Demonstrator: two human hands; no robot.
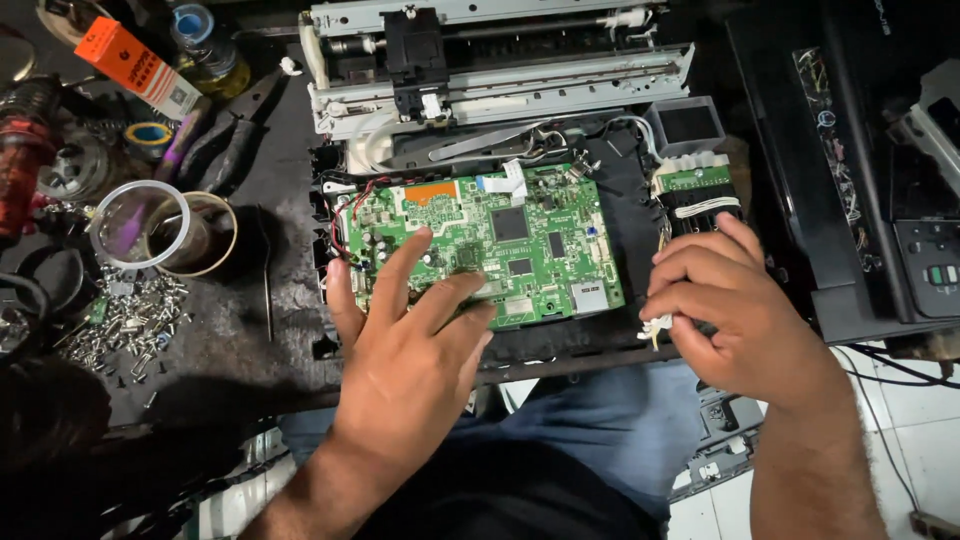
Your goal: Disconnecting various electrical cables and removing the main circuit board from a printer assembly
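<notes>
From the head view: the green circuit board [490, 245] lies flat in the opened printer [500, 120], mid-surface; the left hand [410, 340] rests on its near edge, grip spread, fingertips on the components; the right hand [735, 310] is closed, pinching a small white connector [655, 328] just beside the board. The board looks light, stiff and fragile, best held by its edges; the dark surface [230, 350] is cluttered with loose screws [135, 320] and a clear cup [135, 225]; white floor tiles show below.

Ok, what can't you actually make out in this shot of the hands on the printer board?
Head view only:
- Green circuit board: lower left corner hidden under the left hand.
- White connector: mostly hidden inside the right hand; its wires can't be traced.
- Screws: too small to tell types.
</notes>
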